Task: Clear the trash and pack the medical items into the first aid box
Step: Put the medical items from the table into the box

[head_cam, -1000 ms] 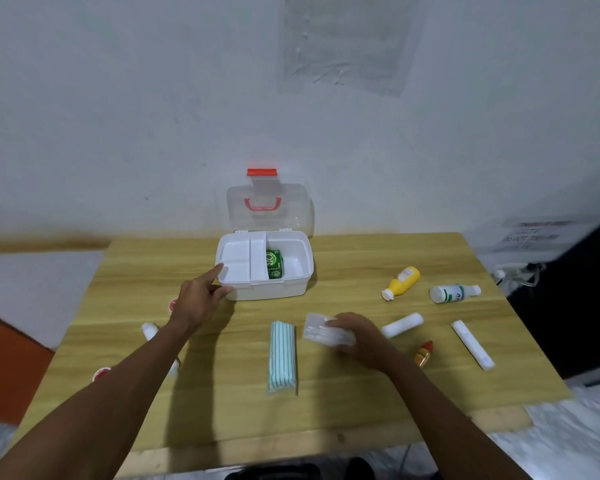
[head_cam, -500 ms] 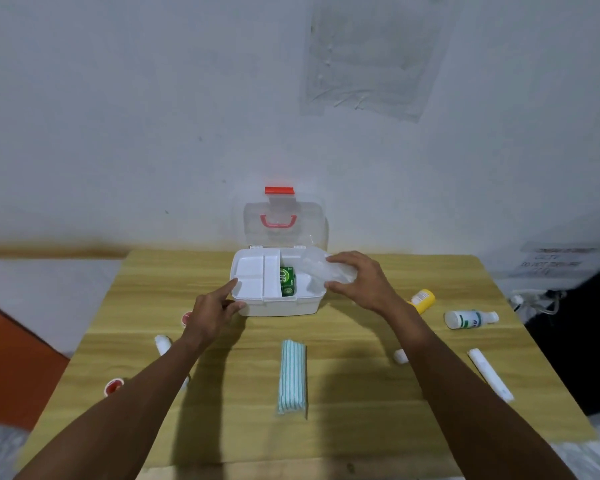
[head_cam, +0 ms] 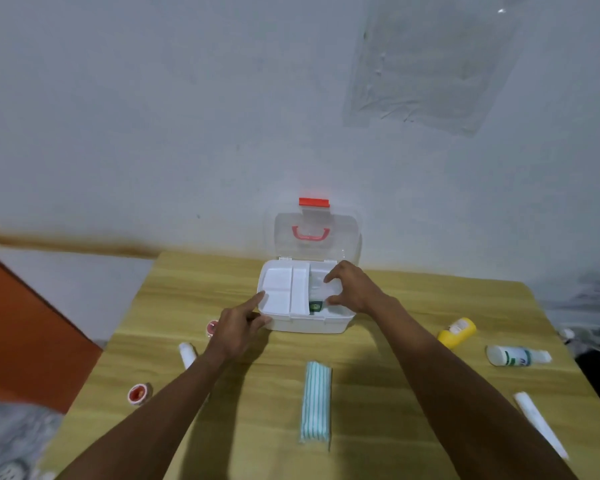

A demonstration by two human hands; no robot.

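A clear packet (head_cam: 321, 289) is pinched by the right hand (head_cam: 355, 289) over the open first aid box (head_cam: 305, 323), whose corner is braced by the straight forefinger of the left hand (head_cam: 238, 329), while a striped pack (head_cam: 316, 400), yellow bottle (head_cam: 457, 332), white bottle (head_cam: 515, 356) and tube (head_cam: 537, 422) are left unpacked.

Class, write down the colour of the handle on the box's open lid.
Red: the handle shows through the clear lid, best seen in the head view.

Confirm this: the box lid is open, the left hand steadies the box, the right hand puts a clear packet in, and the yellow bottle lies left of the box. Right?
One thing is off: the head view shows the yellow bottle lying right of the first aid box, not left. The rest holds.
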